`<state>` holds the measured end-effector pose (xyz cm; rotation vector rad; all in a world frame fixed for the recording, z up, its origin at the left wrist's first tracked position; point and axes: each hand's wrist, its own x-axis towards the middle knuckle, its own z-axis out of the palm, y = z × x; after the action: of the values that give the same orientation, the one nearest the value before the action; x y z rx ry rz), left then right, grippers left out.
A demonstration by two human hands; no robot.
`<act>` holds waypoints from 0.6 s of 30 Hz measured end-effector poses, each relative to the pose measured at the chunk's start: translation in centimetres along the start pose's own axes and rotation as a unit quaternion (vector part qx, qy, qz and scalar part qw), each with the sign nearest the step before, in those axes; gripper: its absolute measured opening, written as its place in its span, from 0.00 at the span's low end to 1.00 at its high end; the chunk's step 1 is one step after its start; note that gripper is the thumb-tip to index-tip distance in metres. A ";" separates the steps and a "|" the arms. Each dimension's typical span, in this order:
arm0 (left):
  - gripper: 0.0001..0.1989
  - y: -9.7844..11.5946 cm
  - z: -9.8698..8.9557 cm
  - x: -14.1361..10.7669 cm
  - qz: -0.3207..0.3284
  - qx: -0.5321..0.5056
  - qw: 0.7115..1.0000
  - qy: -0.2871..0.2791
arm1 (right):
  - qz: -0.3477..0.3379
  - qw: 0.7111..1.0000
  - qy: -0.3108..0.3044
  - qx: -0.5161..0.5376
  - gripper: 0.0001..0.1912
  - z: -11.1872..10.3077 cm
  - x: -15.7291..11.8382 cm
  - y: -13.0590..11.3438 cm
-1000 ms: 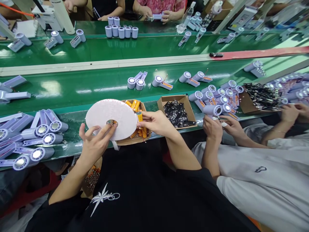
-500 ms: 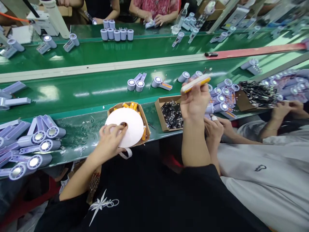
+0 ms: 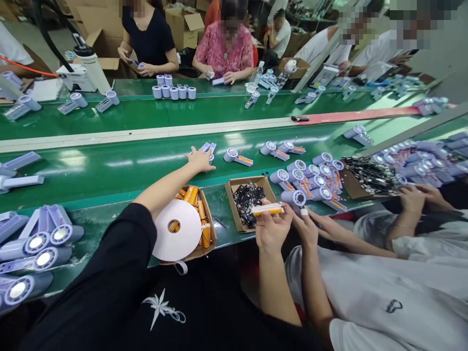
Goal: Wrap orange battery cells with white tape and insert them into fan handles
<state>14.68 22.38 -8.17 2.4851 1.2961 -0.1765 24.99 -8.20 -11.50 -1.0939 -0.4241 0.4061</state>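
Note:
My left hand point(image 3: 200, 160) stretches over the green conveyor belt with its fingers spread. Beneath and just beyond it lie two lilac handheld fan bodies point(image 3: 209, 147), partly hidden by the hand; whether it touches them I cannot tell. Raised by the parts box, my right hand point(image 3: 271, 231) grips an orange battery point(image 3: 267, 209) with a white strip along its top. A large roll of white tape point(image 3: 179, 239) lies on a cardboard box point(image 3: 210, 243) that holds several orange batteries point(image 3: 205, 236). Right of it, another cardboard box point(image 3: 234, 214) contains small black parts point(image 3: 248, 197).
Lilac fan bodies are heaped on the left point(image 3: 47, 243) and right point(image 3: 314, 180). A lone fan body point(image 3: 237, 156) lies on the belt. A co-worker's hands point(image 3: 305, 226) are close beside my right hand. Other people sit across the line.
My left hand has left the tape roll and reached forward over the belt to the fan bodies. My right hand, still holding the battery, has come lower. The view has tilted up.

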 end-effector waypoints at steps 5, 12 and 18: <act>0.33 -2.9 0.2 1.5 0.005 -0.026 0.999 0.020 | -0.021 0.999 0.023 -0.016 0.35 -0.1 -0.3 0.8; 0.45 -7.5 -0.1 -0.5 0.017 -0.019 1.000 -0.018 | 0.059 0.997 -0.052 0.012 0.36 4.0 -1.2 2.1; 0.59 -4.6 0.3 1.9 0.057 -0.017 0.997 -0.048 | 0.076 0.992 -0.100 -0.008 0.33 3.9 -4.6 1.3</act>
<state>12.05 26.20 -10.04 2.4811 1.1065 -0.2393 18.94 -7.12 -11.73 -1.1084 -0.5235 0.6516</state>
